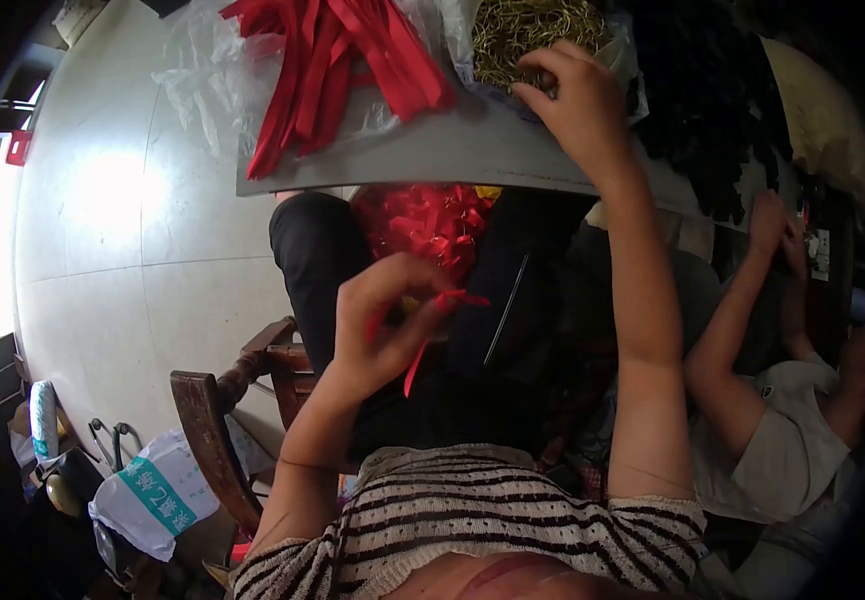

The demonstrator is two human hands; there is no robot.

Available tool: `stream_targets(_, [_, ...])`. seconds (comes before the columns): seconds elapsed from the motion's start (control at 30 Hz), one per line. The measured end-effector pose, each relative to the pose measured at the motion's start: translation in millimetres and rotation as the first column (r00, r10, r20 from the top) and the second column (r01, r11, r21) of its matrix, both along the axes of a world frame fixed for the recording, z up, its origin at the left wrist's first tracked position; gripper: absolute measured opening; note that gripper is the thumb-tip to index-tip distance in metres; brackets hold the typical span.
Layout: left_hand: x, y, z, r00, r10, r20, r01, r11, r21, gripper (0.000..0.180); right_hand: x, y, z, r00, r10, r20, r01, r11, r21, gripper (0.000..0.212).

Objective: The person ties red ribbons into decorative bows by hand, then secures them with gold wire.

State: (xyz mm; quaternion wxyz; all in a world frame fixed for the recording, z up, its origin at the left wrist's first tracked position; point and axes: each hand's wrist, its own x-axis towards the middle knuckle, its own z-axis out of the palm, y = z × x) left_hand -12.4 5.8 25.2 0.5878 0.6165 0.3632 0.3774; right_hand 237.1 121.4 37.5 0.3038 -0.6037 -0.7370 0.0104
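Above my lap, my left hand (393, 315) is closed on a narrow red ribbon (416, 368), its fingers curled and a little blurred. One end hangs below the fingers and a short piece sticks out to the right. My right hand (575, 105) reaches over the grey table to a heap of thin gold-coloured metal pieces (513, 35), too small to make out singly. Its thumb and forefinger are apart at the heap's near edge. Between my knees sits a container of folded red ribbon pieces (423, 225). A thin metal rod (507, 310) lies on my right thigh.
Long red ribbons (328, 75) hang over the near edge of the table (453, 150), beside clear plastic bags (215, 75). A dark pile (708, 100) lies farther right. Another person (773, 420) works on my right. A wooden chair (208, 430) and white sack (158, 495) are at left.
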Motion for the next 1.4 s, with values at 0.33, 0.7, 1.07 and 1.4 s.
stream_targets(0.33, [3.3,16.7,-15.6,0.981,0.064,0.181,-0.041,0.991,-0.129,0.009,19.5,3.5,12.3,0.305,-0.097,-0.947,-0.222,0.96,-0.17,0.016])
stream_targets(0.7, [40.5,37.9,-4.8,0.728,0.089,0.68,0.194,0.925,-0.328,0.012,-50.9,-92.8,-15.2,-0.05,-0.172,-0.984,-0.51,0.851,-0.123,0.009])
stream_targets(1.07, [29.2,28.1,-7.2,0.539,0.321,0.778,0.257,0.817,-0.516,0.013,-40.6,-114.9,-0.2,0.298,-0.063,-0.953,-0.603,0.761,-0.239,0.005])
stream_targets(1.4, [27.0,21.4,-7.2,0.848,0.182,0.498,0.153,0.815,-0.559,0.014,-52.2,-111.7,21.1,0.638,0.008,-0.77,-0.304,0.922,-0.242,0.006])
